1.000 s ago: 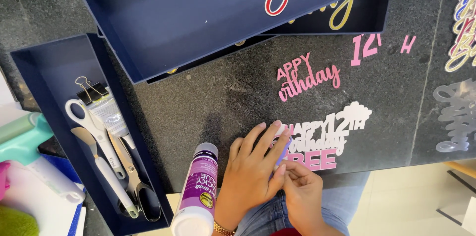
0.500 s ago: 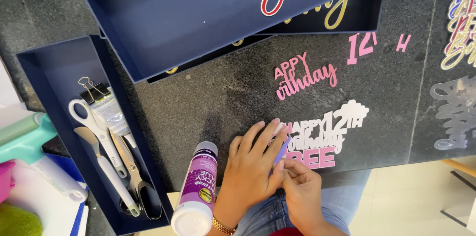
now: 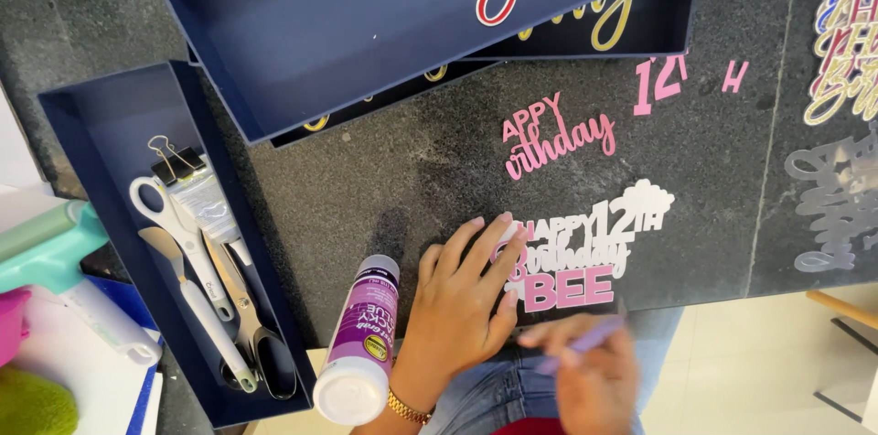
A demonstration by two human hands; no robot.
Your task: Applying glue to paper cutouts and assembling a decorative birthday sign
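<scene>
My left hand (image 3: pixel 464 293) lies flat with fingers spread on the dark granite counter (image 3: pixel 384 179), its fingertips pressing the left edge of a white and pink paper-cut lettering piece (image 3: pixel 590 247). My right hand (image 3: pixel 590 371), blurred, is below the counter edge near my lap and holds a thin purple tool (image 3: pixel 585 341). A glue bottle (image 3: pixel 359 341) with a purple label and white cap lies just left of my left wrist.
Loose pink cut-out letters (image 3: pixel 558 138) and numerals (image 3: pixel 660 83) lie further back. A navy tray (image 3: pixel 110 151) at left holds scissors (image 3: pixel 178 234), spatulas and a binder clip. Larger navy box lids (image 3: pixel 347 23) with script lettering sit at the top. More cut-outs (image 3: pixel 837 197) lie right.
My right hand has pulled away from the lettering piece, down toward my lap, carrying the purple tool. My left hand stays pressed on the piece.
</scene>
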